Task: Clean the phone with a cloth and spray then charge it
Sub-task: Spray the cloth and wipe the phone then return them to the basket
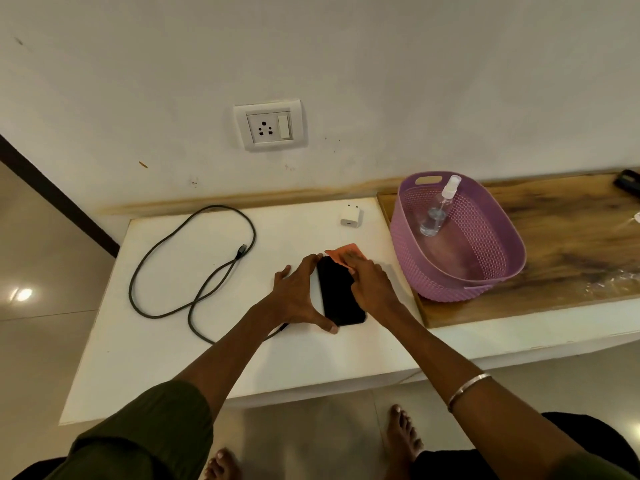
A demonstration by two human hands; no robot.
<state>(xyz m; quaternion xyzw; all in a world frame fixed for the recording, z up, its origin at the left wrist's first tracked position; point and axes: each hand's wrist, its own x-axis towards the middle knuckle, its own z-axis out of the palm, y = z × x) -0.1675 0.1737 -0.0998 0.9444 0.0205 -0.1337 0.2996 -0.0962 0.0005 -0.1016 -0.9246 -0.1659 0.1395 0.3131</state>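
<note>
The left hand (298,296) brackets the phone (340,293) just below the centre of the frame: thumb against the near short end, fingers curled over the far end, so the phone is pinched lengthwise between them and held flat on the white table (166,368). The right hand (370,282) lies palm down on the right side of the dark screen with its fingers pressed together on an orange cloth (343,253), whose far corner pokes out past the fingertips at the phone's top edge (how much of the cloth lies under the palm cannot be told). A thin bangle (468,389) circles the right forearm lower right.

To the left of the hands, a dark charging cable (194,271) sprawls in loose loops on the table, one plug end lying free near the middle of the loops and another stretch running under the left wrist. Above and slightly right of the phone, a small white charger adapter (350,216) sits alone near the wall. Right of centre, a purple plastic basket (485,271) stands on a wooden board (568,237), and a clear spray bottle (439,209) leans inside it against the far wall. On the wall in the upper middle, a white socket (269,125) has its switch on its right.
</note>
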